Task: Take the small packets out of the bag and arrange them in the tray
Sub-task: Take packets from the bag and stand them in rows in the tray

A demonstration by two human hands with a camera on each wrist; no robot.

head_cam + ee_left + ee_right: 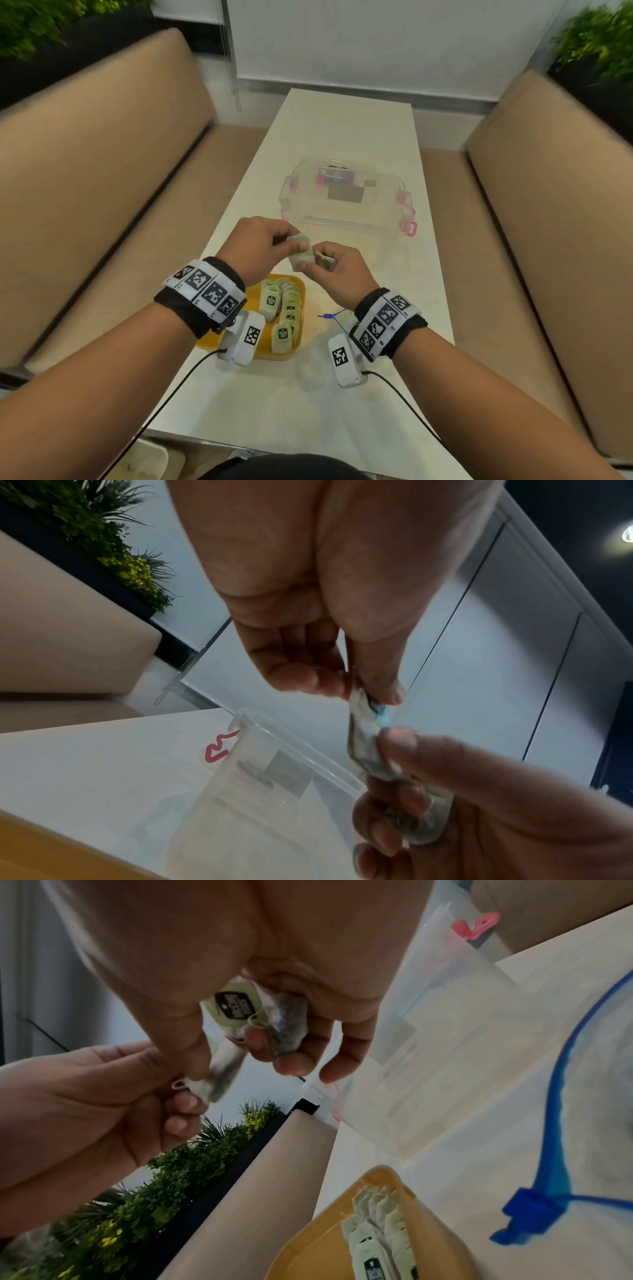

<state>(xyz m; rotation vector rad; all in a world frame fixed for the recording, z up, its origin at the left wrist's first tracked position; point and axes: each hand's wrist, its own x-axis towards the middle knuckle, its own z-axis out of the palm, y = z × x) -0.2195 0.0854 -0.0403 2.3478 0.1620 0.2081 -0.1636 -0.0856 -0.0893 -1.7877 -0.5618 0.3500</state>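
Note:
Both hands meet above the table, just beyond the yellow tray [270,354]. My left hand [294,245] pinches the top of a pale green tea packet [301,255] between thumb and fingers. My right hand [308,263] pinches the same packet [219,1069] at its lower end with the thumb. Its curled fingers also hold a small bunch of packets [270,1015] with a dark-labelled tag. The tray [308,1253] holds several packets in rows [284,308]. The clear bag with a blue zip [334,317] lies flat on the table under my right wrist, its slider [534,1210] near the tray.
A clear plastic box with pink latches [346,202] stands on the white table [342,130] beyond the hands. Tan bench seats [102,171] run along both sides. Green plants [603,37] fill the far corners. Black cables hang from both wrist cameras.

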